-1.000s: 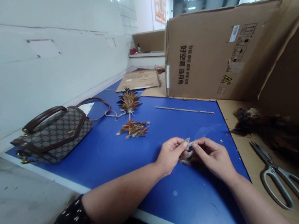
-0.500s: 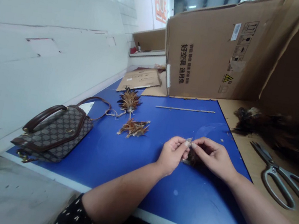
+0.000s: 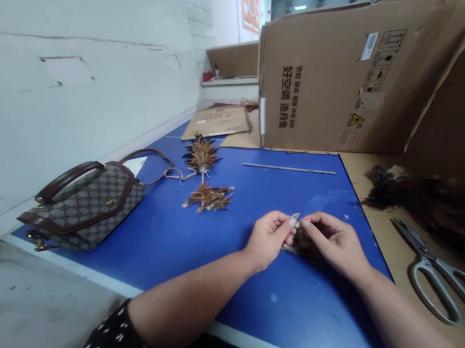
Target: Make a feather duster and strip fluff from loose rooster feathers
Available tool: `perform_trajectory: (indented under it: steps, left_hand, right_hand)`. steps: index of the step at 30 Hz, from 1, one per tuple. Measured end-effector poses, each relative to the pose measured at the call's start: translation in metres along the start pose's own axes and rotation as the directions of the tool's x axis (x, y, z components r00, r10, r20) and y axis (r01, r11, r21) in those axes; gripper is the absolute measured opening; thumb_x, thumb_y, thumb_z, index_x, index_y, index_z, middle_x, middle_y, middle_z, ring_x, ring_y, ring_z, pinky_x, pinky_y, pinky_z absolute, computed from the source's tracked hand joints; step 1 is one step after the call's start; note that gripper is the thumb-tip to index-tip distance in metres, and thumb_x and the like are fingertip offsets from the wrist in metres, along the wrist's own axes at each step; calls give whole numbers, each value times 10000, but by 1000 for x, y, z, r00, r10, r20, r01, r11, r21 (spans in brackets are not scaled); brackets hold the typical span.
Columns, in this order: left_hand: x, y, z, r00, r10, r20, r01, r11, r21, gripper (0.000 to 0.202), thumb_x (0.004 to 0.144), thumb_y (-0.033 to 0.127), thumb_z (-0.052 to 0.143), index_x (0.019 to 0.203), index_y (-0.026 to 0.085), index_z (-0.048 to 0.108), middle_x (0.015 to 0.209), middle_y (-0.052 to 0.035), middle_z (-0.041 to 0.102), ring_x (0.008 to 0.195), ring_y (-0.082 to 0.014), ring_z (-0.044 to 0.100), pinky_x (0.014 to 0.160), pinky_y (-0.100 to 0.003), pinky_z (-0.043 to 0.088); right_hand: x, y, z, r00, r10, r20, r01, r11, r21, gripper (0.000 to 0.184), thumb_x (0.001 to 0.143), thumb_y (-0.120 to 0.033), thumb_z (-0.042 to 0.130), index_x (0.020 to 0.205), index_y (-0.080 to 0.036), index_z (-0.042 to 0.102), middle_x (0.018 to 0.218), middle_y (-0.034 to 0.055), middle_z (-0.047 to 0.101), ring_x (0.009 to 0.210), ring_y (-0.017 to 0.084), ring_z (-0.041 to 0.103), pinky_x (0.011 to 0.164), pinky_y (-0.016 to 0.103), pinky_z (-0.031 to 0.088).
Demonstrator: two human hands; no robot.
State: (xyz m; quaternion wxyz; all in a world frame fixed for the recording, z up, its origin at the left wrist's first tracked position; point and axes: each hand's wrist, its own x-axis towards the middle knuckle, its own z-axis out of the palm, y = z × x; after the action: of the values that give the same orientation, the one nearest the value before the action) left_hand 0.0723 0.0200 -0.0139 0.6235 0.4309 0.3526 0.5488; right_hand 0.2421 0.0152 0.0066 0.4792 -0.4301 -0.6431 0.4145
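My left hand (image 3: 267,239) and my right hand (image 3: 330,241) meet over the blue mat (image 3: 212,242), fingertips pinched together on a small bunch of feathers (image 3: 294,238). The pale quill ends stick up between the thumbs; the dark tips hang beneath my right palm. Two finished brown feather fans lie farther left on the mat, one (image 3: 209,197) nearer me and one (image 3: 202,156) behind it.
A patterned brown handbag (image 3: 84,206) sits at the mat's left edge. Large scissors (image 3: 436,272) and a heap of dark feathers (image 3: 433,201) lie on cardboard to the right. A thin stick (image 3: 289,169) rests before a big cardboard box (image 3: 337,79).
Both hands stayed pinched on the feather bunch and shifted only slightly; the dark feather tips moved further beneath my right palm.
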Motion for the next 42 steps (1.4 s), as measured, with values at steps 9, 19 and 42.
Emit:
perform_trajectory:
  steps: [9, 19, 42]
  left_hand:
    - [3, -5, -4, 997, 71, -3, -71, 997, 22, 363, 848, 482, 777, 839, 159, 611, 613, 29, 591, 548, -76, 511, 567, -226, 395]
    - [1, -4, -4, 997, 73, 19, -74, 997, 36, 353, 859, 478, 767, 836, 158, 620, 603, 25, 596, 542, -81, 511, 560, -230, 399]
    - [-1, -2, -3, 998, 43, 37, -45, 996, 76, 394, 810, 510, 801, 839, 162, 619, 605, 24, 604, 538, -80, 515, 568, -232, 399]
  right_hand:
    - [-1, -1, -3, 995, 51, -80, -52, 999, -9, 424, 882, -609, 711, 977, -197, 736, 891, 78, 741, 787, 204, 671, 740, 321, 581]
    - [1, 10, -2, 998, 66, 12, -67, 995, 70, 397, 869, -568, 743, 973, -188, 699, 899, 75, 752, 749, 183, 670, 701, 302, 575]
    - [2, -1, -4, 993, 34, -110, -33, 999, 10, 433, 820, -596, 779, 1018, -211, 767, 952, 90, 789, 795, 218, 719, 745, 345, 614]
